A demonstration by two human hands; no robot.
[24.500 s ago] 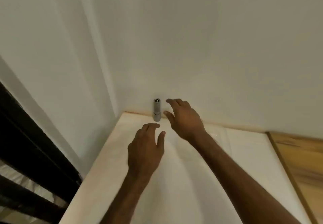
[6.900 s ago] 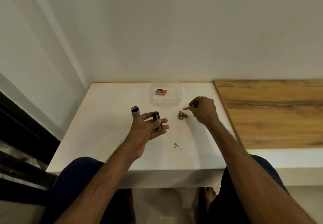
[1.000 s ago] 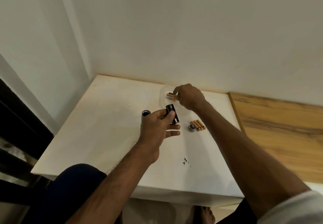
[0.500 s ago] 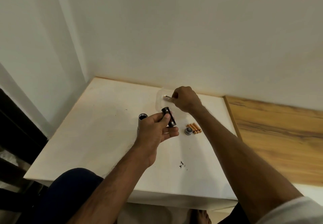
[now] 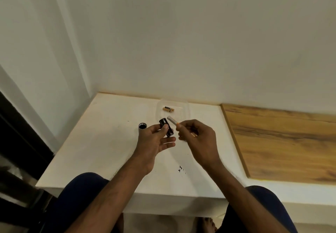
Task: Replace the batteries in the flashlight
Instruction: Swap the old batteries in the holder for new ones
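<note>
White tabletop (image 5: 101, 142) set into a wall corner; dark blue trouser knees (image 5: 81, 187) under its near edge.

Left of centre: grey metal flashlight tube (image 5: 142, 126) stands upright on the tabletop, open dark mouth facing up, just beside the left hand and partly behind it.

Left hand (image 5: 156, 142), palm up over the table; thumb and forefinger pinch a black cylindrical battery holder (image 5: 166, 129), which tilts up and away to the left; remaining fingers lie loosely straight beneath it.

Just right of the holder's upper end: small cylindrical battery (image 5: 172, 121), pale tip pointing at the holder, close but apart from it; right hand (image 5: 198, 140) pinches its orange end between thumb and fingertips, other fingers curled in.

Behind both hands, near the wall: clear plastic tub (image 5: 185, 113) holding two copper-and-black batteries (image 5: 168, 109) lying side by side.

Orange sliver (image 5: 194, 135) shows behind the right hand's knuckles; possibly more batteries on the table, too hidden to tell.

Dark scuff marks (image 5: 181, 168) on the tabletop below the right wrist.

Far right: wood-grain panel (image 5: 281, 142) adjoins the tabletop.
</note>
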